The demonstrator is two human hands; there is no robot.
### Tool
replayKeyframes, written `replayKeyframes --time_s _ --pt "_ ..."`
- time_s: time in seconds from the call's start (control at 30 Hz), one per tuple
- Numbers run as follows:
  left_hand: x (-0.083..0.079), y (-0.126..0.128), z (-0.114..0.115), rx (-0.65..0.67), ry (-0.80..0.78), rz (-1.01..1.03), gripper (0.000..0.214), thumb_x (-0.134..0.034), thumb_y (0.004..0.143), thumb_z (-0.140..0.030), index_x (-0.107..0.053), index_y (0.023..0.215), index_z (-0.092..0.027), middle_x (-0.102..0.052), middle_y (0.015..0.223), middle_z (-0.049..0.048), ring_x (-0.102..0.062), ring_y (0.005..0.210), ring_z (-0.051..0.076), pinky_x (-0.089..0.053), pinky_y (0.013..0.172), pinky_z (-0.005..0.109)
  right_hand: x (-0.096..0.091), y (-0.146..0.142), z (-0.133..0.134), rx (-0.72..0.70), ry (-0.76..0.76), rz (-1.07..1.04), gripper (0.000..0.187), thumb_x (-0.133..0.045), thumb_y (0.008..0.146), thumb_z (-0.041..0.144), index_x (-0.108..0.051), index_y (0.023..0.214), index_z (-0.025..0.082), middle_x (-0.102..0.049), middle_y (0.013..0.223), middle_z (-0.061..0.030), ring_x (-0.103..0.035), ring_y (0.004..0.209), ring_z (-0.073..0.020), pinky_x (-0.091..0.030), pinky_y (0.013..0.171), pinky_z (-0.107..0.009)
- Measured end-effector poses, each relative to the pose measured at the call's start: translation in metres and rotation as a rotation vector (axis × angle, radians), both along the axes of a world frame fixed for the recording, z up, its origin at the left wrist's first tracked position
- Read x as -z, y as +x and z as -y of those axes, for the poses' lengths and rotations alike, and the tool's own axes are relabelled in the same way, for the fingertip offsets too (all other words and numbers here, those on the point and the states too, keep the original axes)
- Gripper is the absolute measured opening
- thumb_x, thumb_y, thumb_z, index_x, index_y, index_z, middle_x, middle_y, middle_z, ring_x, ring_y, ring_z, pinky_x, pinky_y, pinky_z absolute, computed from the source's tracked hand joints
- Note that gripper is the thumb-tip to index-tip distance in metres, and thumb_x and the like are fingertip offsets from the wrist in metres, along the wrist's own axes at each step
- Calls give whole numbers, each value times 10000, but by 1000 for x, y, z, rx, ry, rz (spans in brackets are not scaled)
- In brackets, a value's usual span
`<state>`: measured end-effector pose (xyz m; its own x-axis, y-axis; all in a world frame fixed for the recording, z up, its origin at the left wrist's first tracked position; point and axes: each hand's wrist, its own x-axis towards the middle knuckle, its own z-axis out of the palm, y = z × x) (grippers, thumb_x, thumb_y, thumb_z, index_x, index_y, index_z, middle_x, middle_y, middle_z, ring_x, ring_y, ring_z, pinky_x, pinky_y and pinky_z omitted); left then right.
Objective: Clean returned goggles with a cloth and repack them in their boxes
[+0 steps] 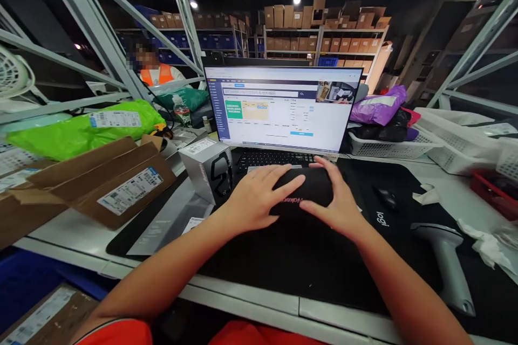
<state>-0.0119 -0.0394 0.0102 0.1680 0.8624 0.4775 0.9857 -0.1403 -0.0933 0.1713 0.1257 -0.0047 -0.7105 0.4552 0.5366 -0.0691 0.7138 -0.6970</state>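
My left hand [259,194] and my right hand [338,199] both rest on a small black pouch [305,187] with red lettering. It lies on a black desk mat [291,253] in front of the keyboard [275,159]. The left fingers lie spread across the pouch's left end. The right fingers curve round its right end and top. Behind the keyboard stands a lit monitor [283,108] with a form on screen. A grey product box [208,167] picturing a black device stands just left of my left hand.
An open cardboard box [105,183] and a green mailer [81,129] lie at left. A barcode scanner [449,259] and a black mouse [386,197] are at right, with white baskets [404,145] and a purple mailer [378,105] behind. A person in an orange vest [156,73] sits beyond the metal racking.
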Motion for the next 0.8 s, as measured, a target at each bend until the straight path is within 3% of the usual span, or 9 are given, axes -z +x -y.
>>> replayKeyframes --time_s 0.1,0.17,0.23,0.33,0.43,0.57,0.67,0.8 --pt "12 -20 -10 -23 64 166 1041 -815 723 -543 -281 1558 -226 -341 1595 183 -361 1457 363 -286 1210 555 -3 3 -19 229 -49 -133 884 -850 673 484 -440 1419 243 -584 1347 -132 -587 1211 -316 -452 1062 -516" --pt "32 -41 -12 -189 68 321 1027 -871 673 -498 -363 1514 -197 -292 1610 211 -308 1486 383 -292 1206 581 -9 12 -36 402 -52 -255 877 -854 659 492 -456 1392 222 -565 1346 -139 -565 1243 -326 -431 1077 -527" --pt "57 -61 -9 -376 49 452 679 -853 725 -348 -572 1317 -168 -300 1599 219 -299 1488 419 -306 1179 637 -17 25 -52 510 -57 -383 835 -846 669 496 -466 1360 222 -570 1317 -135 -569 1236 -325 -421 1083 -537" --pt "88 -67 1 -414 23 512 114 -692 868 -231 -673 917 -129 -395 1539 215 -419 1433 394 -393 1144 606 -27 40 -66 557 -129 -502 765 -839 686 480 -482 1319 242 -627 1205 -124 -628 1109 -301 -475 1006 -508" --pt "104 -35 17 -347 104 478 193 -541 956 -176 -607 779 -137 -314 1605 169 -334 1495 341 -367 1191 554 -31 49 -68 535 -241 -536 695 -845 657 453 -554 1262 276 -635 1150 -109 -642 980 -269 -530 843 -452" --pt "112 29 43 -314 260 411 182 -520 939 -73 -560 773 -134 -96 1687 124 -150 1553 364 -326 1218 568 -28 47 -53 417 -317 -457 568 -823 686 479 -621 1186 301 -645 1160 -105 -642 941 -277 -535 758 -451" --pt "117 61 56 -332 280 455 152 -548 911 -37 -565 795 -134 -35 1692 116 -173 1543 390 -354 1205 572 -20 36 -36 419 -213 -252 575 -782 725 548 -611 1195 264 -662 1136 -95 -644 990 -301 -530 850 -502" --pt "127 73 61 -312 309 474 143 -580 879 -4 -579 859 -146 -101 1682 114 -187 1532 420 -365 1191 602 -2 13 -19 444 -46 -64 575 -771 721 577 -592 1121 205 -684 1079 -95 -661 973 -285 -543 855 -469"
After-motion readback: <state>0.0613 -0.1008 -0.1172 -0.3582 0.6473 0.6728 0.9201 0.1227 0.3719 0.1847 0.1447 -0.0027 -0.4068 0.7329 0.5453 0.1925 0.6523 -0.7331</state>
